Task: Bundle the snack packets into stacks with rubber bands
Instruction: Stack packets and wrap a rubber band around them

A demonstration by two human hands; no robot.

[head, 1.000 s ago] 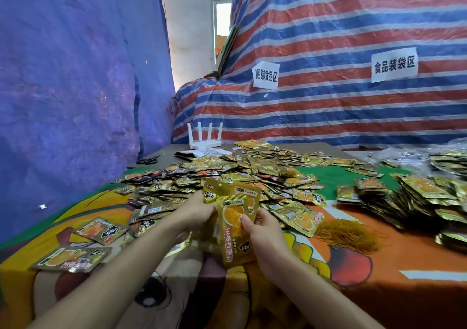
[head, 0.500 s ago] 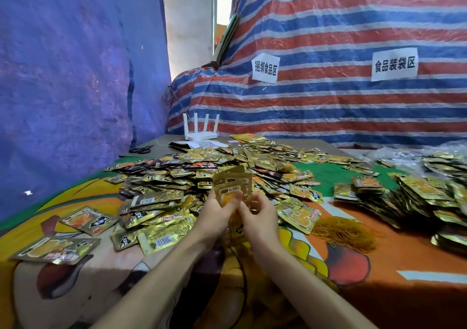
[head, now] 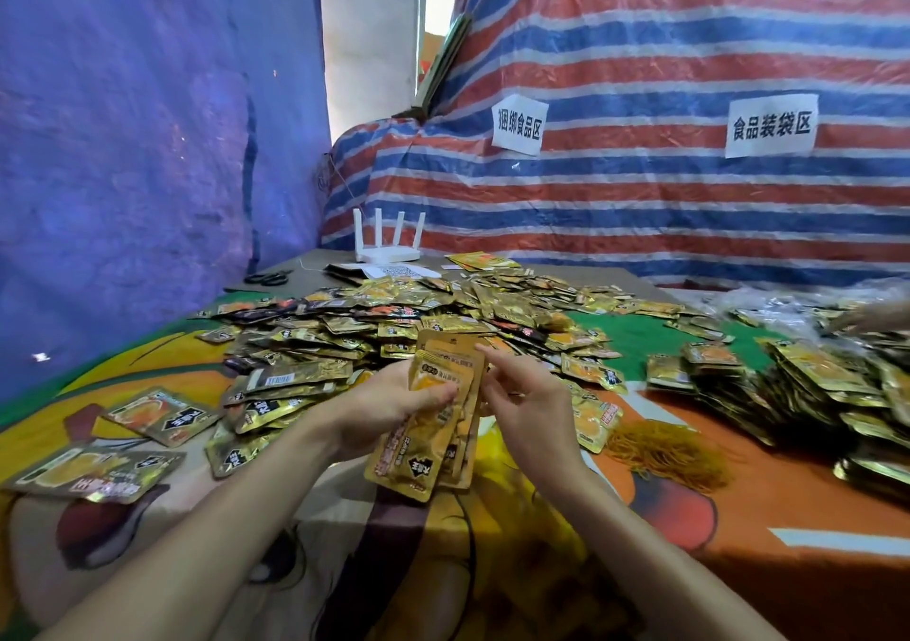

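My left hand (head: 389, 406) grips a stack of gold snack packets (head: 433, 423) upright above the table, thumb across the front packet. My right hand (head: 529, 404) is just right of the stack, fingers loosely curled near its edge; whether they touch it I cannot tell. Behind the hands a big loose heap of packets (head: 394, 325) covers the table. A pile of yellow rubber bands (head: 665, 448) lies to the right of my right hand. Bundled stacks (head: 807, 389) sit at the far right.
A white router (head: 389, 241) and black scissors (head: 268, 277) lie at the table's far end. Single packets (head: 162, 416) are scattered at the left on the cartoon-print cloth (head: 492, 566). Blue tarp walls the left, striped tarp the back. Another person's hand (head: 881, 315) shows at the right edge.
The stack was squared between both hands half a second ago. Now my left hand holds it alone, tilted lower, and my right hand has come off to the right.
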